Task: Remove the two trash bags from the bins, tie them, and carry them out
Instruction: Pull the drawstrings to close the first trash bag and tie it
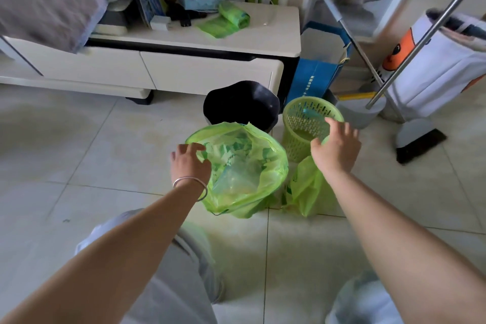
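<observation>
Two green trash bags sit on the tiled floor (110, 139). The big open bag (244, 168) is in the middle, its mouth wide. A smaller bag (306, 187) lies just to its right, scrunched up. Behind that one stands a green basket bin (302, 123). A black bin (242, 105) stands to the left of it, farther back than the big bag. The left hand (190, 163) is at the big bag's rim, fingers loosely bent, holding nothing. The right hand (338, 144) is over the basket bin's near edge, fingers spread and released.
</observation>
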